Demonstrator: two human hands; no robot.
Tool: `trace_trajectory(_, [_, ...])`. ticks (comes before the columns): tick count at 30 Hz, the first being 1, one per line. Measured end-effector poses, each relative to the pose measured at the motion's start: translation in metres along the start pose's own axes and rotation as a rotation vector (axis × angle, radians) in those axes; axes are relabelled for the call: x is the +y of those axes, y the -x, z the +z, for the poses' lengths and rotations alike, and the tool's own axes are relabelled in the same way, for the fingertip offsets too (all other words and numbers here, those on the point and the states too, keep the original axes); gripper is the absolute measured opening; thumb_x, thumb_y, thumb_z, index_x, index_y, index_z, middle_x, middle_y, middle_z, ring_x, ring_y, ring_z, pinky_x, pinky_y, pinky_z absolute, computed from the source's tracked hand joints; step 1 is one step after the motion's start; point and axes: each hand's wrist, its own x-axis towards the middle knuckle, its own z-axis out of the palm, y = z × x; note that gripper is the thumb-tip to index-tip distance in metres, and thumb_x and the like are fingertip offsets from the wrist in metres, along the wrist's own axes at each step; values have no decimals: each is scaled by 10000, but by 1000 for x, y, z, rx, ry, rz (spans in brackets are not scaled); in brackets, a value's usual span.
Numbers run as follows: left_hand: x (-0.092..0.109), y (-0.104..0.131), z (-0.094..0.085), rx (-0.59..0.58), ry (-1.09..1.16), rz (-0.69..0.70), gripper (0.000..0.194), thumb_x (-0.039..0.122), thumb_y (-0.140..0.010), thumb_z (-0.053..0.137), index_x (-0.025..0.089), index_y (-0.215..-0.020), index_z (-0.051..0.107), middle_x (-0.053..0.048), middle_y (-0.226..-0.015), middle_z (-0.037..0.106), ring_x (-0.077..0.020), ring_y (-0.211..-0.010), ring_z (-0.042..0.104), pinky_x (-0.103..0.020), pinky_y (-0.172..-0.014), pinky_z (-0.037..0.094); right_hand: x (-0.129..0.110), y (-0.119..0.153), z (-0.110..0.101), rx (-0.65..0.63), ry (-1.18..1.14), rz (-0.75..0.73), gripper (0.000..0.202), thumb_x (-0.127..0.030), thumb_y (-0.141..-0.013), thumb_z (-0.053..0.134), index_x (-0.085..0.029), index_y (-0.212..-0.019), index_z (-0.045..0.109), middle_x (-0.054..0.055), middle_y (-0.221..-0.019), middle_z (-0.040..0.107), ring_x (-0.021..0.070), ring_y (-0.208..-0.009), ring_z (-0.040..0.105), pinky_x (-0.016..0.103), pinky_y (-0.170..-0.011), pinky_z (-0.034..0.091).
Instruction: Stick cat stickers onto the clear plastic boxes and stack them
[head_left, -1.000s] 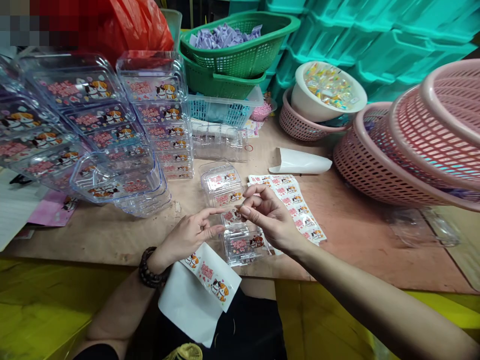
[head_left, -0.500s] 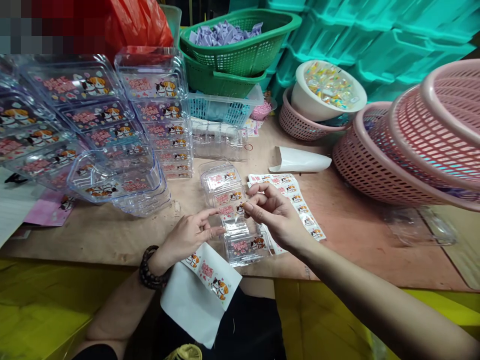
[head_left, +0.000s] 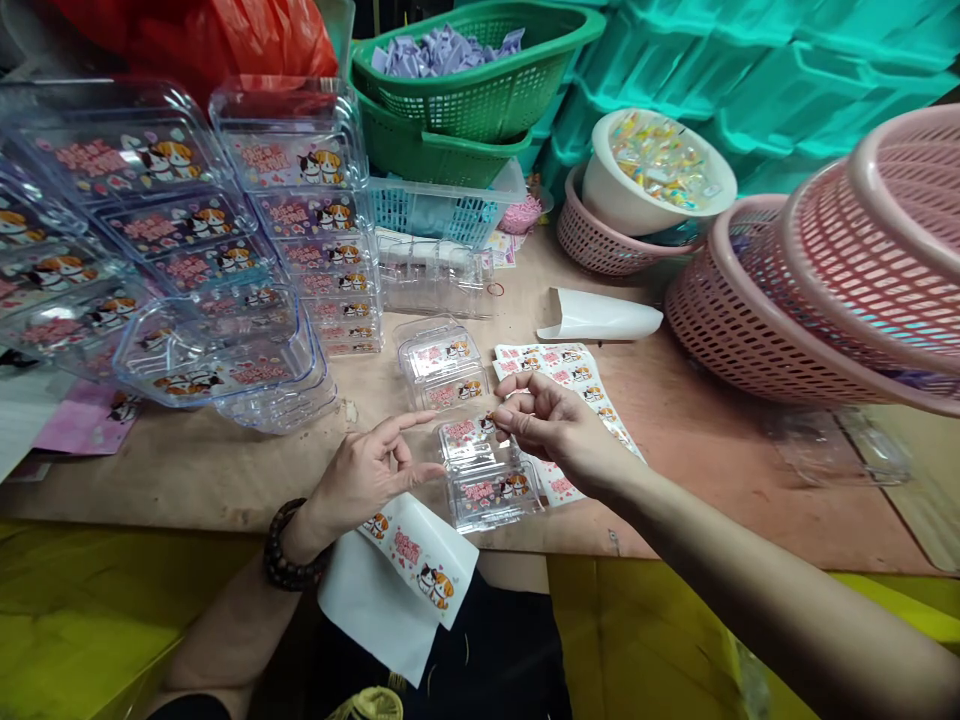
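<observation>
So on our bench (head_left: 720,490) we've got box stacks (head_left: 315,240) on the left, with a bag (head_left: 259,45) behind them. Nested baskets (head_left: 480,100) are back in the middle, tub (head_left: 491,210) at their front. Right of that, our bowl (head_left: 626,195) sits in a basket (head_left: 596,240), crates (head_left: 795,100) behind. More baskets (head_left: 742,335) are far right. Paper (head_left: 604,318) lies left of those, label sheets (head_left: 596,385) in front of it, and our cases (head_left: 491,495) are just left of the sheets.
</observation>
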Motion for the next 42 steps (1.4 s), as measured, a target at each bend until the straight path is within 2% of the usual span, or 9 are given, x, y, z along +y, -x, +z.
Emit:
trace_trajectory(5, [0,-1,1,17,-11,71,576,542,-854,688,184,-1304,651,83,-549,556,-54,-464,471,-154,-534,449,2,1,1,22,8,5,553,-451,-615,889,-216,-924,495,-91,-572,581,67,-455,450,219,-425,192])
trace_trajectory(11, [-4,0,2,15,-37,102,562,520,-876,673,196,-1333,633,83,-548,563,-51,-466,479,-145,-538,458,3,0,0,24,-5,7,576,-464,-591,906,-211,-915,503,-89,-576,580,67,-475,465,214,-421,191])
trace_trajectory(19, [-2,-1,2,23,-86,148,526,514,-898,647,190,-1311,652,78,-537,559,-55,-460,454,-150,-536,460,4,2,1,29,-16,23,566,-451,-600,912,-223,-918,503,-68,-600,622,90,-517,516,229,-479,349])
trace_trajectory(26, [-3,-1,2,32,-147,172,517,533,-901,631,193,-1288,671,79,-529,542,-59,-469,456,-155,-546,453,6,2,0,37,-11,19,555,-433,-614,906,-230,-925,494,-64,-605,630,107,-507,545,248,-492,380])
trace_trajectory(38, [-1,-1,2,-2,-145,191,513,511,-928,604,192,-1326,646,75,-530,532,-61,-469,452,-152,-533,438,5,1,-1,58,45,11,504,-404,-648,875,-225,-921,492,-66,-600,616,77,-447,474,235,-431,200])
trace_trajectory(42, [-2,-1,3,-12,-173,252,485,518,-936,586,216,-1308,663,70,-529,534,-65,-477,451,-157,-562,454,6,-1,-1,54,50,6,512,-416,-640,874,-224,-919,490,-68,-597,619,68,-430,431,234,-432,182])
